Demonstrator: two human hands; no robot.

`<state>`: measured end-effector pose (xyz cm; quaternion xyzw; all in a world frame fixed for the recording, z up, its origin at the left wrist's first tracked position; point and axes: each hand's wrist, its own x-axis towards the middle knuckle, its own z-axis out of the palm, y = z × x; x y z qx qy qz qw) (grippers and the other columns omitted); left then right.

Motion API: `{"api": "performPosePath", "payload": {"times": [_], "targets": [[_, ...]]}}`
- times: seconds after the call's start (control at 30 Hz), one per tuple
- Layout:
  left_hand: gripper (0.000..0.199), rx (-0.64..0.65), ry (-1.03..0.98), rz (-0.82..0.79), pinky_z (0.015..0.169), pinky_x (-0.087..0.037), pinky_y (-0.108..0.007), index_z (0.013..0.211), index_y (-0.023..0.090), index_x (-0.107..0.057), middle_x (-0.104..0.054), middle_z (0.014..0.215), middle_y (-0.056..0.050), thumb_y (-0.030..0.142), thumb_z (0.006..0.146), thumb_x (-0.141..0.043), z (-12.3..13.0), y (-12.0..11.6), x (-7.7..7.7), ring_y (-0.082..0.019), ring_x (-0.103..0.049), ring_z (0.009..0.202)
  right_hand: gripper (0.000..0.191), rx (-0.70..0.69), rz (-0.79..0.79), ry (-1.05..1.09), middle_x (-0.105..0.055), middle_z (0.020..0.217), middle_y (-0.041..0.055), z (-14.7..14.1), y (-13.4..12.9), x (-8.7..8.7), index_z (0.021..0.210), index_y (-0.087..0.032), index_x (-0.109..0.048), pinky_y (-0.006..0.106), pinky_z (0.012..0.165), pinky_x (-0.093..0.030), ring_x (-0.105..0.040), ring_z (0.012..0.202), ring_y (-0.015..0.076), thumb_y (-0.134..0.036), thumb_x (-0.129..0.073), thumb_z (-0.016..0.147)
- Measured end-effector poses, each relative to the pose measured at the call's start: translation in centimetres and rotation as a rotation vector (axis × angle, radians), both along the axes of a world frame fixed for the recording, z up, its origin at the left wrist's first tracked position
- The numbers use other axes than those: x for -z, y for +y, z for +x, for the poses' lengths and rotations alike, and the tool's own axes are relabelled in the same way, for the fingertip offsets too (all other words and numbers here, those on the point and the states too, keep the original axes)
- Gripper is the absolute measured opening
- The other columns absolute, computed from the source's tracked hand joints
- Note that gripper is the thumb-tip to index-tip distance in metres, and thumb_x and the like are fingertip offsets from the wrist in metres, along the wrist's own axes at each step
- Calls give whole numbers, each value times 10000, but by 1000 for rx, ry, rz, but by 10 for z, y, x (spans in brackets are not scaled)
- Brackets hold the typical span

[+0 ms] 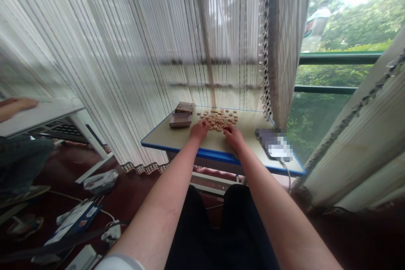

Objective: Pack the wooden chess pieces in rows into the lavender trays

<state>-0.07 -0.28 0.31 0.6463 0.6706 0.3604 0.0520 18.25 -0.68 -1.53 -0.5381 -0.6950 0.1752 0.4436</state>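
Note:
Many small round wooden game pieces (218, 120), like Chinese chess discs, lie in a loose pile on the small table (158, 138). At the pile's left front edge is my left hand (199, 130), its fingers curled in towards the discs. My right hand (234, 136) rests at the right front edge with thumb and fingers drawn together beside the nearest pieces. Whatever is between the fingers of either hand is too small to make out. Left of the pile stands an open shallow box (180, 120), with a patterned box lid (185, 107) behind it.
A blurred-out device (274, 144) with a cable (288, 175) lies on the table's right side. Curtains (221, 29) hang close behind the table. At the left, another person's hand (23, 103) rests on a white table (47, 114). Bags and cords litter the floor there.

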Motion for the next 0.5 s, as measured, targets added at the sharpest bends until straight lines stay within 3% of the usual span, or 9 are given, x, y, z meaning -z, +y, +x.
{"api": "performPosePath", "payload": {"times": [0.17, 0.3, 0.4, 0.5], "targets": [[282, -11, -20, 46, 755, -447, -301, 966, 175, -558, -661, 866, -78, 383, 804, -457, 3, -3, 1, -201, -610, 830, 230, 10, -9, -33, -658, 808, 48, -3, -6, -5, 874, -175, -641, 263, 702, -419, -577, 762, 165, -261, -460, 762], [377, -98, -27, 296, 883, -411, -316, 1096, 147, -474, -589, 1057, -108, 333, 770, -511, -3, -1, -3, -207, -541, 1001, 255, 13, 138, -81, -644, 880, 68, -11, -16, -9, 959, -186, -605, 286, 731, -415, -570, 796, 178, -286, -437, 796], [387, -163, 12, 401, 949, -368, -349, 1101, 140, -462, -543, 1114, -124, 324, 765, -518, -28, 11, -16, -228, -483, 1080, 293, 8, 214, -24, -625, 920, 80, -22, -12, -16, 1037, -185, -559, 302, 735, -418, -567, 798, 186, -307, -428, 805], [349, -275, 15, 472, 956, -360, -363, 1084, 157, -473, -531, 1108, -126, 351, 794, -479, -70, 27, -31, -238, -465, 1091, 316, -10, 177, 138, -619, 922, 83, -45, 10, -33, 1046, -175, -539, 298, 717, -424, -565, 796, 187, -344, -405, 814]]}}
